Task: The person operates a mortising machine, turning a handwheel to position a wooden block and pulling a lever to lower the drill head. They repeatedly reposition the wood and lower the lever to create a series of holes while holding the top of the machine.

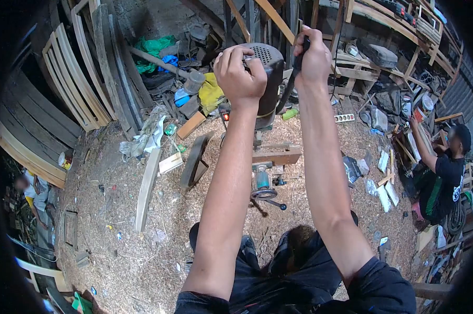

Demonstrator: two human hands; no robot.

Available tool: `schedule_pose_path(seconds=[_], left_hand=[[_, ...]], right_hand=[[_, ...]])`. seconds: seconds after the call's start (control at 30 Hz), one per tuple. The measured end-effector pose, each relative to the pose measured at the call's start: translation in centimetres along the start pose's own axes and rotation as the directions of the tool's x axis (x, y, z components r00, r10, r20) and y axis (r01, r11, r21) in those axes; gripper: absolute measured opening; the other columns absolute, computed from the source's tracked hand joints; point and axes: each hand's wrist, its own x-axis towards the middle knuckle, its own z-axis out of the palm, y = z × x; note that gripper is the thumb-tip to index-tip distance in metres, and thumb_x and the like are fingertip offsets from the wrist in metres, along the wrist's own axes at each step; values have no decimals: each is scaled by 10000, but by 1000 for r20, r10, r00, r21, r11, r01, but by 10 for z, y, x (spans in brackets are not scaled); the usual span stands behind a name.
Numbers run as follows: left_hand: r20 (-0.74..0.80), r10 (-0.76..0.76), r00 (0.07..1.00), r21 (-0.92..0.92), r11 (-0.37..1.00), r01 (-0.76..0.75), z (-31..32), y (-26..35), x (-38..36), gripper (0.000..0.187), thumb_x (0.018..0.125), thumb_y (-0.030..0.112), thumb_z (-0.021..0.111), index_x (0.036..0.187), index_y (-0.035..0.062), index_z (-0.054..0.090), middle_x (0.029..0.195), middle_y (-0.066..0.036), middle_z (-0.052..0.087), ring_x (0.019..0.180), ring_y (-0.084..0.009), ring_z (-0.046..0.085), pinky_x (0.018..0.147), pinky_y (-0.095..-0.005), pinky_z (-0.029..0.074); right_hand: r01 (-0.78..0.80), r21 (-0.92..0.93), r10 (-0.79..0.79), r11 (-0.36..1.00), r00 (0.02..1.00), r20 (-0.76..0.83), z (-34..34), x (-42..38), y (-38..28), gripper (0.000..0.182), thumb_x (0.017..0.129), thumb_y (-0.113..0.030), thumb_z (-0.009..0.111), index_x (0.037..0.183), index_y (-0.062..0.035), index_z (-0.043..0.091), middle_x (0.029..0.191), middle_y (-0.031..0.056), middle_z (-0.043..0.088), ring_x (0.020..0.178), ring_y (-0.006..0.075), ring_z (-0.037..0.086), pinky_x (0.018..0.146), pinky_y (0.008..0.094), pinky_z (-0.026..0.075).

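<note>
My left hand (240, 74) rests on the dark motor housing (273, 70) of an upright machine like a drill press, its fingers curled over the perforated top. On the other side, my right hand (315, 57) is closed round a black lever (288, 93) that slants down beside the housing. Below the housing a wooden piece (281, 157) lies across the machine's work table. Underneath it are a teal vise part (262, 179) and a handwheel (264, 194). The tool tip is partly hidden by my left forearm.
A curved board (148, 191) and a wooden frame piece (194, 159) lie on the shaving-covered floor (158, 267). Curved slats (69, 78) lean at the left. One person (446, 172) sits at the right beside scattered scraps; another (37, 191) is at the far left.
</note>
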Motion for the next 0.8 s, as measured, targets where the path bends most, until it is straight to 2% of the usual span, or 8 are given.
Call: schedule_pose_path(seconds=[0.1,0.2,0.3,0.6,0.67,0.8], left_hand=[[10,-22,1000,-1,1000,22,1,-1,-2,169,721,140,498,760,38,627,826,-128,647,804,-329,615,784,-394,462],[23,-55,998,-24,998,56,2,-2,-3,156,701,158,518,747,48,619,829,-119,645,828,-320,599,838,-406,432],[13,-56,998,-29,998,57,1,-1,-4,158,699,157,517,743,45,620,825,-119,644,820,-322,597,834,-409,434],[11,-27,1000,-21,999,27,1,-3,-9,167,705,138,503,739,37,631,813,-128,648,797,-331,607,799,-409,455],[5,-1,1000,5,1000,1,-2,0,-7,174,725,99,487,751,22,640,821,-137,655,791,-330,631,753,-387,487],[10,-1,1000,-3,1000,1,-1,-2,-7,179,724,99,486,753,20,644,830,-143,657,803,-334,634,769,-389,489]], right_hand=[[-1,38,1,999,1000,-5,-5,-7,-1,252,883,-206,593,673,-67,579,611,-10,505,539,79,439,521,235,323],[-36,16,36,999,999,39,-13,-13,-2,192,896,-209,585,841,-25,587,713,25,516,638,116,461,597,241,373],[-4,34,4,999,1000,13,-15,-24,-5,242,885,-188,591,680,-59,583,635,2,512,585,88,445,560,239,332],[20,90,-26,996,997,66,-37,-59,-8,252,900,-157,545,676,-45,560,640,13,493,640,102,433,612,245,325],[28,66,-34,997,996,81,-40,-63,-9,262,899,-171,541,669,-48,549,640,14,490,641,101,432,610,245,323],[8,6,-8,1000,995,96,-48,-77,-12,278,893,-195,531,655,-51,525,648,16,482,639,106,426,610,252,319]])
